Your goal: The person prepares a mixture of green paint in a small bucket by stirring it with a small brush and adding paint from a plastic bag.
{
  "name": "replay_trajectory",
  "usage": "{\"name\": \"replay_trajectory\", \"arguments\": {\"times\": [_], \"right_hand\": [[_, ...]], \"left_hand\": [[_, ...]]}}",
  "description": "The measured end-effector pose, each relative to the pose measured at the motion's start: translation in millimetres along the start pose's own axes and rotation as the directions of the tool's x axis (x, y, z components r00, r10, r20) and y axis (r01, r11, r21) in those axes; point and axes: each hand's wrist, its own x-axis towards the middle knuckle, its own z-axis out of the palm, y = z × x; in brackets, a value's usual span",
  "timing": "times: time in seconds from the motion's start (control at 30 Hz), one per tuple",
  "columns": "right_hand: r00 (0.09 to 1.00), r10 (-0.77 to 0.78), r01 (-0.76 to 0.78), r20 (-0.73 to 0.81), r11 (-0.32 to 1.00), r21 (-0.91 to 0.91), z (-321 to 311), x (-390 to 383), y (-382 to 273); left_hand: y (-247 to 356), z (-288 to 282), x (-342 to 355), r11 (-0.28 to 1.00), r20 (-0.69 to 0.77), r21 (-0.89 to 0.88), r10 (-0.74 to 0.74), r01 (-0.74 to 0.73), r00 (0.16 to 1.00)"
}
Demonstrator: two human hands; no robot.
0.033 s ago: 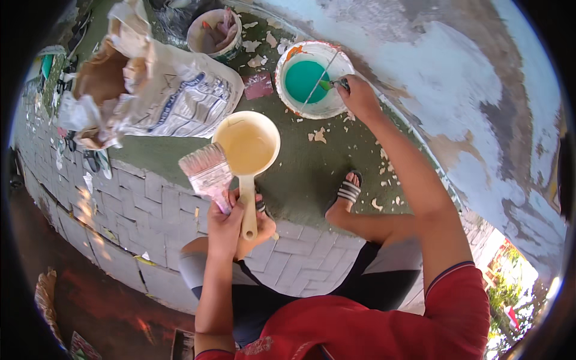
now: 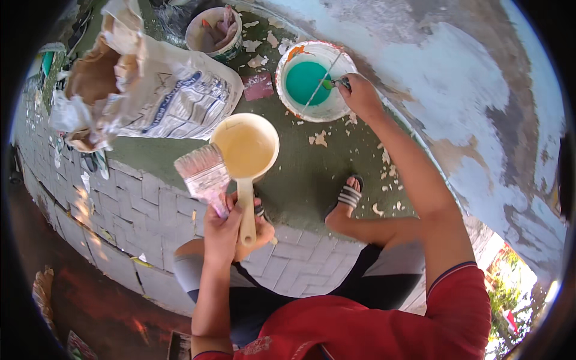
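Smooth plastic dipper [image 2: 245,195], rough-bristled brush [image 2: 207,174]

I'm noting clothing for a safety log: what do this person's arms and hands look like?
The red sleeves are short, with a dark edge, leaving both forearms bare. Neither the left hand nor the right hand wears a glove, and no watch or bracelet shows.

A wall [image 2: 420,78], patchy pale blue and grey-brown, rises along the right beside a dark green floor [image 2: 303,171] strewn with pale flakes [image 2: 321,139]. Grey pavers [image 2: 135,192] border it, streaked with sunlight [image 2: 84,207]; reddish-brown ground [image 2: 102,288] lies lower left, bright foliage [image 2: 501,300] lower right.
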Motion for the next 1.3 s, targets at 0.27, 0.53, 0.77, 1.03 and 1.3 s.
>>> {"name": "replay_trajectory", "arguments": {"times": [0.27, 0.53, 0.77, 1.03, 1.3], "right_hand": [[0.948, -0.316, 0.317, 0.029, 0.947, -0.044, 37, 53, 19], [0.943, -0.288, 0.287, 0.165, 0.958, 0.029, 31, 28, 31], [0.950, -0.312, 0.311, 0.007, 0.946, -0.091, 38, 42, 28], [0.909, -0.397, 0.383, 0.126, 0.916, 0.122, 55, 23, 0], [0.949, -0.308, 0.310, 0.073, 0.950, -0.022, 39, 33, 27]], "left_hand": [[-16, 16, 34, 0.985, -0.067, -0.002, 0.174, -0.174, 0.983], [-15, 26, 66, 0.981, -0.051, 0.005, 0.192, -0.192, 0.980], [-9, 32, 78, 0.979, 0.028, 0.092, 0.178, -0.180, 0.984], [-9, 34, 76, 0.982, 0.084, 0.023, 0.187, -0.190, 0.979], [-4, 43, 75, 0.980, 0.180, 0.041, 0.182, -0.192, 0.967]]}}
